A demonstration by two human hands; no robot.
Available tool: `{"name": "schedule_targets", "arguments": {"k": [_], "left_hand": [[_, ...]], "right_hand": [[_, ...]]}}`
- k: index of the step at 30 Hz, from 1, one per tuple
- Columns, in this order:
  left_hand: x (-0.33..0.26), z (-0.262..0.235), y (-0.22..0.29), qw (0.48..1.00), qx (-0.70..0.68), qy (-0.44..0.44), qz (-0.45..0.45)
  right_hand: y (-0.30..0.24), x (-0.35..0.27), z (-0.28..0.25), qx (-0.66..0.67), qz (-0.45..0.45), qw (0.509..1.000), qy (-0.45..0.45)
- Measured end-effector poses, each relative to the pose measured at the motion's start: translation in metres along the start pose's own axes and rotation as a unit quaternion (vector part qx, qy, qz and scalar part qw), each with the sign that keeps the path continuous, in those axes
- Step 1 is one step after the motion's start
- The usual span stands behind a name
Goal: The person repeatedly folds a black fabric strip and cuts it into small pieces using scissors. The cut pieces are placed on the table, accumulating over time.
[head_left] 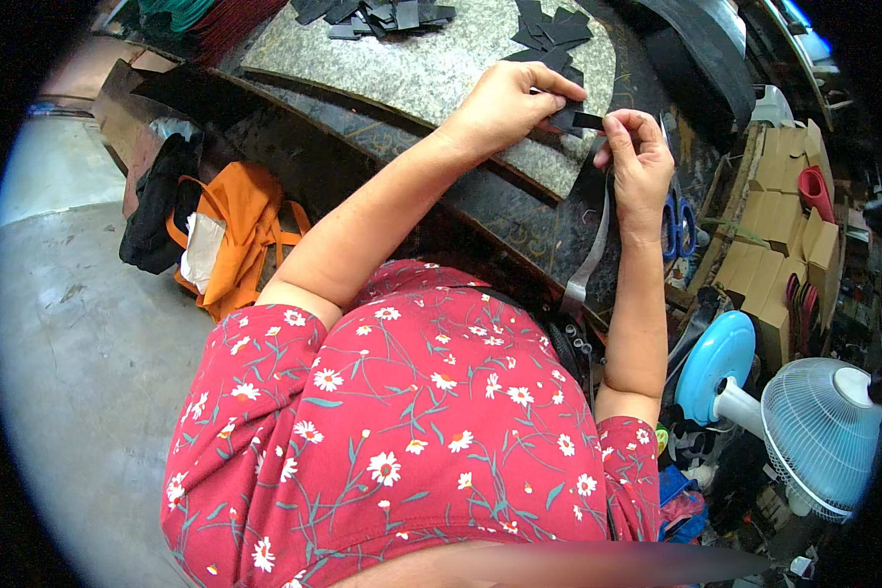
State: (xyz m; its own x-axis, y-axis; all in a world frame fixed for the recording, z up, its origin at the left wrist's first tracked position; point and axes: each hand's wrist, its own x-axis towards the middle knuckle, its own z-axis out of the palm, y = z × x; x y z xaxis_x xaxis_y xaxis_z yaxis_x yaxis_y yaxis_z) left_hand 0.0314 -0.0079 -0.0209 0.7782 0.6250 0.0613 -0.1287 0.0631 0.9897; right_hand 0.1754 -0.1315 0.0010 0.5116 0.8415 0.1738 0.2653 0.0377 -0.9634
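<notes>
My left hand [508, 106] and my right hand [639, 167] are close together over the right end of a speckled grey slab [333, 78]. A short black strip [587, 121] stretches between them, its ends pinched by the thumb and fingers of each hand. From beneath my right hand a grey ribbon-like band [590, 257] hangs toward the table's near edge; whether it joins the black strip cannot be made out. Scissors with blue handles [680, 227] lie just right of my right wrist. Beyond my hands rests a pile of flat black pieces [551, 31].
More black pieces [387, 16] lie at the slab's far edge. An orange bag [240, 220] hangs at the left by the table, beside a black bag [157, 211]. Cardboard boxes [769, 235] stand on the right, with a blue-and-white fan [818, 431] nearer me.
</notes>
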Motion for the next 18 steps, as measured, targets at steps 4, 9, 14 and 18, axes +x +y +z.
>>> {"name": "schedule_targets", "arguments": {"k": [4, 9, 14, 18], "left_hand": [[-0.002, 0.005, -0.002, 0.999, -0.034, 0.017, -0.005], [-0.002, 0.001, -0.005, 0.998, -0.062, -0.007, 0.010], [-0.001, 0.000, -0.008, 0.998, -0.042, -0.013, 0.039], [-0.001, 0.000, -0.008, 0.998, -0.018, -0.015, 0.052]], "right_hand": [[-0.005, -0.005, 0.009, -0.086, -0.023, 0.996, 0.018], [-0.009, -0.007, 0.011, -0.142, -0.033, 0.988, 0.041], [-0.007, -0.007, 0.013, -0.158, -0.053, 0.985, 0.031], [-0.005, -0.006, 0.013, -0.201, -0.084, 0.976, 0.017]]}}
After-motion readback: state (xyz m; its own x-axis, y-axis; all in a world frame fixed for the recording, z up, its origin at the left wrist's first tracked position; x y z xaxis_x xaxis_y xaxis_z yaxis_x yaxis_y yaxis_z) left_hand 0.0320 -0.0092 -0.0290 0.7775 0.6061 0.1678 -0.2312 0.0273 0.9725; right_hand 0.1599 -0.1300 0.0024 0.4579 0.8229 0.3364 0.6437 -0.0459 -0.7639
